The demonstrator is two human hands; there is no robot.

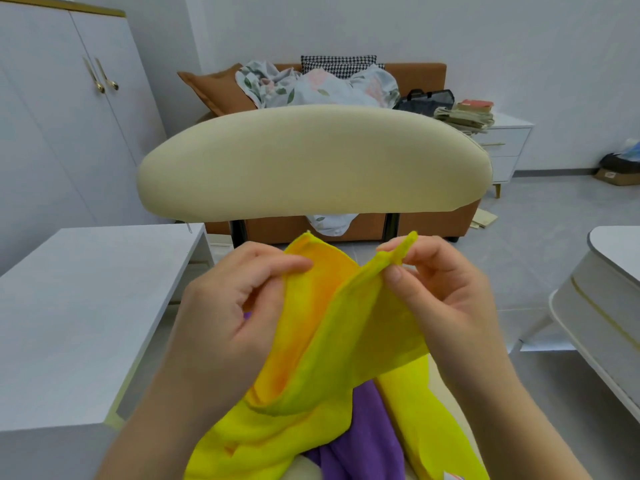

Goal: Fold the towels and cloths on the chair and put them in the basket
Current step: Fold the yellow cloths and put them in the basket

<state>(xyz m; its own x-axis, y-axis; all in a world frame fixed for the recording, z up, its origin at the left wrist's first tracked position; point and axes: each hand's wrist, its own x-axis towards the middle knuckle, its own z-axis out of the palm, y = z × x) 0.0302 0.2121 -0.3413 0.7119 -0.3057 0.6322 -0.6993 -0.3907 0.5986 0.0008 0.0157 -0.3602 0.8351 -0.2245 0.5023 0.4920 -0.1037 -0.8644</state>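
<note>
A yellow cloth [332, 344] hangs lifted above the chair seat, its top edge stretched between both hands. My left hand [228, 306] pinches the left corner between thumb and fingers. My right hand [440, 289] pinches the right corner. The cloth sags in a fold between them and trails down onto the seat. A purple cloth [363, 434] lies beneath it on the seat, mostly covered. The chair's beige padded backrest [311, 161] curves across the view just beyond my hands. No basket is in view.
A white table [79, 306] stands at the left and a white rounded table [609, 306] at the right. Behind the chair is a brown sofa [415, 77] piled with floral bedding. A white cabinet [69, 98] and a white drawer unit [505, 143] line the walls.
</note>
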